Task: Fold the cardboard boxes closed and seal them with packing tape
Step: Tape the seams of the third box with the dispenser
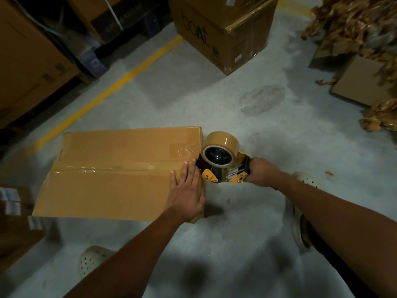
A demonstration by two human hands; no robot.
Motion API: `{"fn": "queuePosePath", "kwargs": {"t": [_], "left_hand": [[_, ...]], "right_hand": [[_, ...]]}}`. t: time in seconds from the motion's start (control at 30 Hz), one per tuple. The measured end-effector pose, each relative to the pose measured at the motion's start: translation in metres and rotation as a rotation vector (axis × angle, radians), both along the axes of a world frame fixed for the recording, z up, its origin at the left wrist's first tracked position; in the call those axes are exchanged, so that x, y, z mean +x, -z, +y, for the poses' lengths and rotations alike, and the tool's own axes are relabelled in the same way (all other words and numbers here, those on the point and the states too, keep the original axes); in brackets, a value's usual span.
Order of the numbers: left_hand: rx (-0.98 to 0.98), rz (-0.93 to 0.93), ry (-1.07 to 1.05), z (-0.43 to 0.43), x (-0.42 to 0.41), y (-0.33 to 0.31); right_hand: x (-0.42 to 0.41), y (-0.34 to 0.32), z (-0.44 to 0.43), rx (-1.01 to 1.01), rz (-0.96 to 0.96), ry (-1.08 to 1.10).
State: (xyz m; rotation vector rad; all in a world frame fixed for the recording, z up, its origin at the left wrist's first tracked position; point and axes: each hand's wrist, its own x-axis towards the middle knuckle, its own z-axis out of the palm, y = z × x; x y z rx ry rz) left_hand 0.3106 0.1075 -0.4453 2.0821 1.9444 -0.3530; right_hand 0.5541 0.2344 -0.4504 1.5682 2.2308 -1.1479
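Head view shows a closed cardboard box (120, 173) on the grey concrete floor (193, 100), left hand (187, 190) pressing flat-fingered on its right end, right hand (261, 172) gripping a tape dispenser (221, 162) at that edge, stacked cartons (223, 33) beyond a yellow line (111, 87).

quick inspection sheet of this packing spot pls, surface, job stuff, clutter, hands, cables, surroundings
surface: grey concrete floor, stained, crossed by a yellow line
job's things: cardboard box lies closed, tape strip along its centre seam; tape dispenser at the box's right end
clutter: crumpled brown paper and a flat cardboard sheet at far right
hands: left hand flat on the box top by the seam; right hand grips the dispenser handle
cables: pale cord-like line at upper left, cannot tell what it is
surroundings: large stacked boxes ahead, small cartons at left
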Motion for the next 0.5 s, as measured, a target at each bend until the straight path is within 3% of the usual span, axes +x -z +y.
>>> {"fn": "queuePosePath", "kwargs": {"t": [0.13, 0.23, 0.33, 0.5], "left_hand": [[0.009, 0.001, -0.003, -0.002, -0.001, 0.001], [0.022, 0.005, -0.010, 0.000, 0.001, 0.002], [0.040, 0.002, -0.006, -0.001, 0.000, 0.002], [0.087, 0.086, 0.084, 0.016, -0.001, -0.017]], "right_hand": [[0.032, 0.012, -0.011, -0.025, -0.206, -0.083], [0.052, 0.020, -0.018, -0.118, -0.226, -0.016], [0.049, 0.015, -0.011, -0.115, -0.136, 0.141], [0.017, 0.020, -0.010, -0.318, 0.170, 0.541]]}}
